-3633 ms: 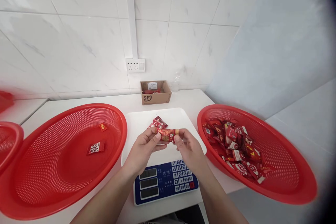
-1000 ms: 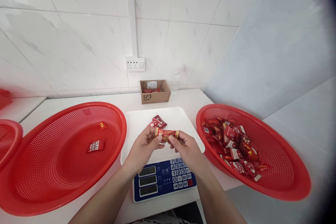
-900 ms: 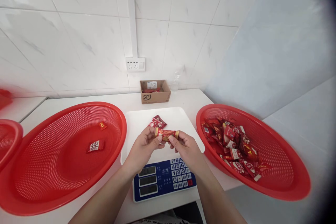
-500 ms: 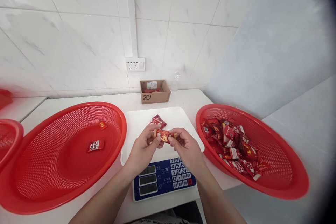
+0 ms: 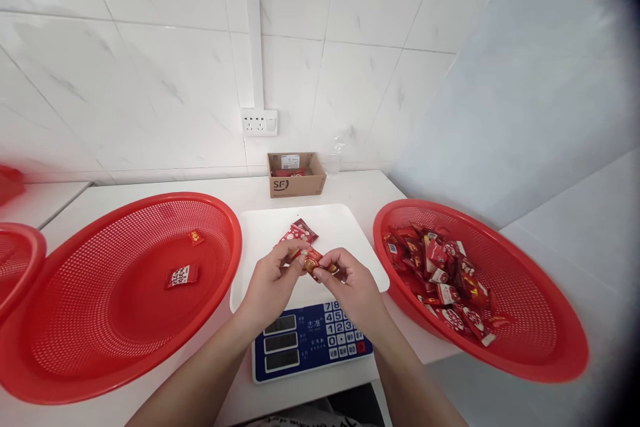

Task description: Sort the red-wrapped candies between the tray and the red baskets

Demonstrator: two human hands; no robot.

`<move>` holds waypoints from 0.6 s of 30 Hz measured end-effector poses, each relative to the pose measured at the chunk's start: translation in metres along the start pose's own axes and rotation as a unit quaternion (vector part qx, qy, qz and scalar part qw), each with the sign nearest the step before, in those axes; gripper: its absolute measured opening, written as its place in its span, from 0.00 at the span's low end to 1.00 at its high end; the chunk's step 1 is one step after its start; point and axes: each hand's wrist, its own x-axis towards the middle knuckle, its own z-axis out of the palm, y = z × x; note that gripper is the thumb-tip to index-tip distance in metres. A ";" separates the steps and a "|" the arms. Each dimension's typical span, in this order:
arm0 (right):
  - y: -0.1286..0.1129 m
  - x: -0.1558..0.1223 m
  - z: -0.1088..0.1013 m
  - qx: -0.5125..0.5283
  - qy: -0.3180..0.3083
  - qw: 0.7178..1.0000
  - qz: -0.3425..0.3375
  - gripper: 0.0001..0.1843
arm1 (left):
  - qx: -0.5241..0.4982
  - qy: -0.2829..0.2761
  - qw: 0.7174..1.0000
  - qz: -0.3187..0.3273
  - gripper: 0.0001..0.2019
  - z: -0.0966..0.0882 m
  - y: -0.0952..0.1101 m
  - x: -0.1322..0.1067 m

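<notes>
Both my hands pinch one small red and gold candy packet (image 5: pixel 313 260) above the white pan of a scale (image 5: pixel 350 227). My left hand (image 5: pixel 273 280) grips its left end and my right hand (image 5: pixel 347 280) grips its right end, fingers closed. Just behind my fingers, another red packet (image 5: pixel 299 232) lies on the pan. The scale's blue keypad front (image 5: pixel 310 343) shows below my wrists.
A large red mesh basket (image 5: pixel 65 360) on the left holds two packets (image 5: pixel 183 275). A red basket (image 5: pixel 540 347) on the right holds several red packets (image 5: pixel 443 273). A small cardboard box (image 5: pixel 296 175) stands at the tiled wall under a socket (image 5: pixel 259 122). Another red basket's rim (image 5: pixel 20 260) shows far left.
My hands have drawn closer together and the packet between them has tilted and bunched up, from lying stretched flat and level. The baskets and scale have not moved.
</notes>
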 end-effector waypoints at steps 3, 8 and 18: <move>-0.001 -0.002 0.002 0.020 -0.030 0.999 0.001 0.06 | -0.004 0.021 1.000 0.020 0.08 -0.001 0.000 0.002; -0.001 -0.002 -0.001 0.049 -0.005 0.999 0.013 0.10 | 0.037 -0.004 0.998 0.042 0.09 -0.005 0.003 0.006; 0.003 0.001 -0.002 0.217 0.058 0.974 0.041 0.14 | -0.022 -0.078 0.997 -0.008 0.17 0.000 0.005 0.004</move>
